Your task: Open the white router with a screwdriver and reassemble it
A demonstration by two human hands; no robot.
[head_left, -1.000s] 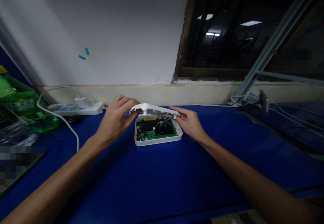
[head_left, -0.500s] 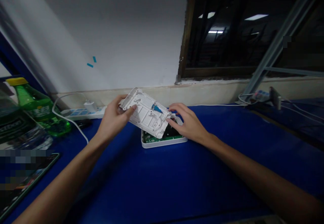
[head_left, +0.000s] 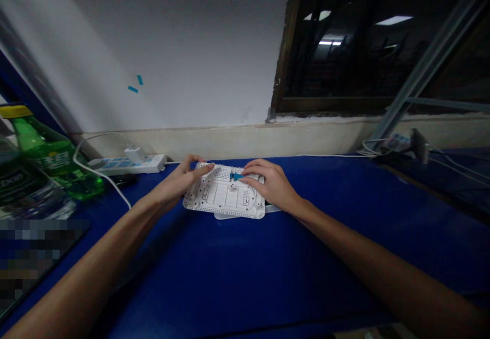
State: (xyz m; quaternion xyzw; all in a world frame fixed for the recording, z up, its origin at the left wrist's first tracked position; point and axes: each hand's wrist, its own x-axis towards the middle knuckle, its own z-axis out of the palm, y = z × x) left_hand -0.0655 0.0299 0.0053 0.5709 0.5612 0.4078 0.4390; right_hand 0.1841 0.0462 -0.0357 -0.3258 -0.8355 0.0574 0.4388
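A white perforated plastic casing cover [head_left: 225,198], its ribbed inner face toward me, lies flatter over another white casing half [head_left: 225,216]. Only that lower half's front edge and a bit at the right show from beneath it. My left hand [head_left: 186,179] is closed on the cover's far left corner, thumb on top. A small blue connector [head_left: 235,176] sits in the cover near its far edge. My right hand [head_left: 268,179] pinches the blue connector's right end between thumb and fingers. The circuit board below is hidden.
On the blue table [head_left: 229,277], a white power strip [head_left: 155,164] with a plugged-in charger [head_left: 133,154] and cable stands by the wall. A green bottle [head_left: 57,155] is at the left, above a pixelated flat device [head_left: 34,262]. Cables and a metal frame [head_left: 400,106] are at the right.
The cover has turned from a raised slant to lie flatter and lower over the other casing half. My right hand has moved from the cover's right edge onto the blue connector.
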